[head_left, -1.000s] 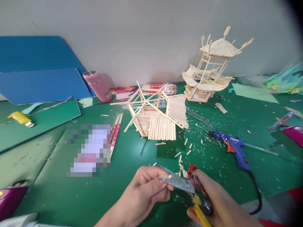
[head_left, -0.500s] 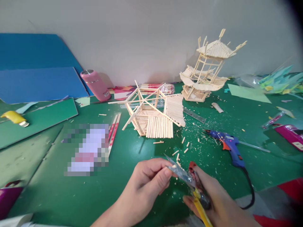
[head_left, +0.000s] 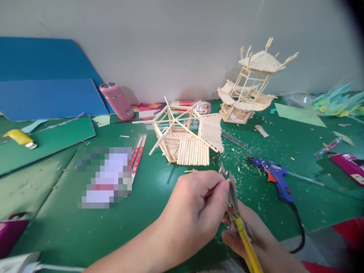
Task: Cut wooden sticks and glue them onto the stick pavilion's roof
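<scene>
My right hand point(head_left: 256, 231) is closed around hand shears point(head_left: 233, 197) with grey metal blades and a yellow handle. The blades point up and stand a little apart. My left hand point(head_left: 199, 204) is in a pinch, its thumb and fingertips right at the blades. What it pinches is hidden by the fingers. Just beyond the hands stands a small hexagonal frame point(head_left: 173, 120) of wooden sticks. Two of its roof sides are covered with rows of sticks, and a stick panel point(head_left: 193, 152) forms the one nearest me.
A taller stick pavilion point(head_left: 241, 104) stands behind at right. A blue glue gun point(head_left: 280, 178) lies on the right with its cord. Wood scraps and a clear ruler point(head_left: 234, 139) lie between. Further left are a pink bottle point(head_left: 118, 102), wrapped chopsticks point(head_left: 138, 157) and a yellow cutter point(head_left: 19, 137).
Both hands have come together, my left hand moving right and up to the blades. The shears have turned from pointing left to pointing upward. The view has shifted slightly.
</scene>
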`<state>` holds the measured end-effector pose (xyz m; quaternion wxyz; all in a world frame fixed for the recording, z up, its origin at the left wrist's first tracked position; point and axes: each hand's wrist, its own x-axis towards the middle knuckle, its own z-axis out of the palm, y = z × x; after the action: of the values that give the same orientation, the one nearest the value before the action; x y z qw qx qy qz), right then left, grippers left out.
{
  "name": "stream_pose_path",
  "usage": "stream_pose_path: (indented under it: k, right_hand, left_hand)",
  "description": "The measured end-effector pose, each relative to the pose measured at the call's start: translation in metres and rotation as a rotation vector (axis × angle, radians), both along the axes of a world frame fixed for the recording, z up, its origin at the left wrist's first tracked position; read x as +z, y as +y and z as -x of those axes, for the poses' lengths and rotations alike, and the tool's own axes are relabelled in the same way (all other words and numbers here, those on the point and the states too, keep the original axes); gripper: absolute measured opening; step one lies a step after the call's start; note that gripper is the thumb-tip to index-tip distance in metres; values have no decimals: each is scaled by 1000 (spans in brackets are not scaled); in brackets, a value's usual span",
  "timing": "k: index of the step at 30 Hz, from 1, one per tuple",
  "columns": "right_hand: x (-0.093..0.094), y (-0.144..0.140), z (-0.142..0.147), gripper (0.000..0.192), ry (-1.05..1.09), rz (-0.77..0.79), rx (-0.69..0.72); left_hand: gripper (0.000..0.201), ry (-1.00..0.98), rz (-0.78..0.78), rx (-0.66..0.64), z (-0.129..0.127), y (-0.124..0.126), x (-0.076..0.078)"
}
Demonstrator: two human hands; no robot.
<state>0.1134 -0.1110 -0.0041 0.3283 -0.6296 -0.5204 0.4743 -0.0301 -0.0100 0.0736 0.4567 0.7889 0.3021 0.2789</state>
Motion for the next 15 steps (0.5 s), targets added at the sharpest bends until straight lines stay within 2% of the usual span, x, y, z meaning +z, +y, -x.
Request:
stream_pose_path:
  k: [3,5,8,10,12,15]
  right_hand:
    - [-6,2,6,47,72,15,-23]
    - [-9,3,8,57,122,26,-20]
    - [-12,2,1,75,130,-22,109]
    - [-14,-2,-13,83,92,-91,205]
    - [-15,-6,-27,82,67,-148,247]
    - [-13,-5,-37,59,-7,-219,189]
  left_hand:
    - [29,-24,-52,-31,1,3,3]
    - [26,-60,-12,-106,7,5,2]
    - [23,-98,96,-256,17,7,-3]
    - [23,-149,157,-299,24,7,-7]
    - [23,-207,195,-307,29,8,-11]
    - [30,-229,185,-331,34,9,-13]
